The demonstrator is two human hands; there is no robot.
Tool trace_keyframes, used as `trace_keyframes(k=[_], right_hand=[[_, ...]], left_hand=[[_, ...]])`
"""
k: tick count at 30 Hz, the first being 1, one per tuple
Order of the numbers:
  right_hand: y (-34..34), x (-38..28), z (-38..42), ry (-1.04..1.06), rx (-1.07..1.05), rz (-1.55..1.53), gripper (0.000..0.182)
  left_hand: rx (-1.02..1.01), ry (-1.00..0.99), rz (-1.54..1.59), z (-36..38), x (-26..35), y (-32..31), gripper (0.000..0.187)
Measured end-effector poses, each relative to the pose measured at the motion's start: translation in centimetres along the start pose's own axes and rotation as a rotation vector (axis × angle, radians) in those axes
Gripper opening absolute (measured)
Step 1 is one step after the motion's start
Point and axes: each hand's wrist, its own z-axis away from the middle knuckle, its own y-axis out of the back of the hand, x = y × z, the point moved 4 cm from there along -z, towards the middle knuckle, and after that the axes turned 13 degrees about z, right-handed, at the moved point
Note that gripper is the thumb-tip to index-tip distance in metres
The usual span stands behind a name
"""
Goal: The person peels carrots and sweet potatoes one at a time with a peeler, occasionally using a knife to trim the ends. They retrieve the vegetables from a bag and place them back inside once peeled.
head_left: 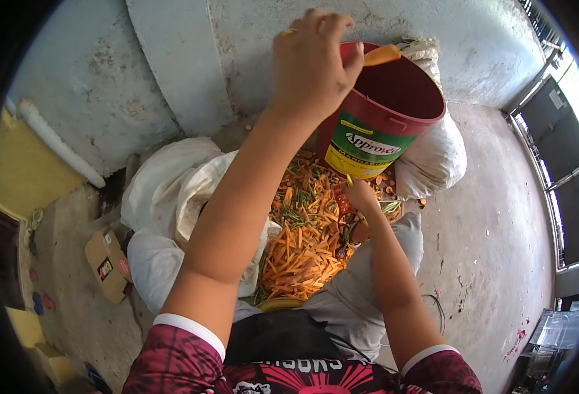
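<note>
The left hand (309,62) pinches a carrot (381,54) that points sideways over the bucket (384,125); the right hand (361,196), low by the peels (302,243), grips a peeler (342,200).

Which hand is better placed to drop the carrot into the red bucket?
Left, most likely. The left hand holds the carrot piece at the red bucket rim. The right hand is low, at the peelings pile.

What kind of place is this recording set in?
Probably an outdoor yard or back area used for food prep: bare concrete floor, rough plastered wall, stuffed sacks and a heap of carrot peelings.
</note>
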Motion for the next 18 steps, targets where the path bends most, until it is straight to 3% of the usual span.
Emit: trace_keyframes(k=[2,4,6,7,8,10,11,13,15,17,18], right_hand=[[-0.9,1.3,-1.1,0.025,-0.001,-0.102,0.024],[-1.2,2.0,-2.0,0.021,-0.037,-0.211,0.022],[0.5,0.5,-1.3,-0.030,-0.110,-0.164,0.021],[0.9,0.0,-1.1,-0.058,-0.149,-0.139,0.021],[-0.7,1.6,-2.4,-0.034,-0.122,-0.188,0.022],[-0.7,1.3,-3.1,-0.016,-0.147,-0.038,0.029],[-0.9,1.2,-3.6,-0.005,-0.161,0.035,0.033],[-2.1,0.9,-4.8,0.078,-0.143,0.139,0.035],[-2.9,-0.2,-5.3,0.133,-0.128,0.193,0.035],[-2.7,-3.0,-5.1,0.177,-0.195,0.156,0.033],[-2.7,-4.2,-5.3,0.197,-0.224,0.145,0.032]], left_hand=[[0.017,0.015,0.093,0.4,-0.7,1.5,0.021],[-0.162,0.201,0.199,4.4,-3.0,1.8,0.018],[-0.481,0.590,0.237,11.8,-6.8,1.7,0.014],[-0.581,0.669,0.229,17.2,-9.1,1.9,0.019],[-0.751,1.019,0.282,24.1,-11.4,2.8,0.021],[-0.988,1.325,0.061,33.1,-12.6,5.3,0.030],[-0.955,1.272,0.052,36.0,-12.4,6.6,0.033],[-0.979,1.481,-0.125,43.1,-11.9,8.8,0.043],[-1.212,1.562,-0.279,51.9,-11.2,9.4,0.056],[-1.216,1.957,0.209,49.5,-6.5,8.4,0.058],[-1.288,1.980,0.350,49.7,-5.4,7.4,0.061]])
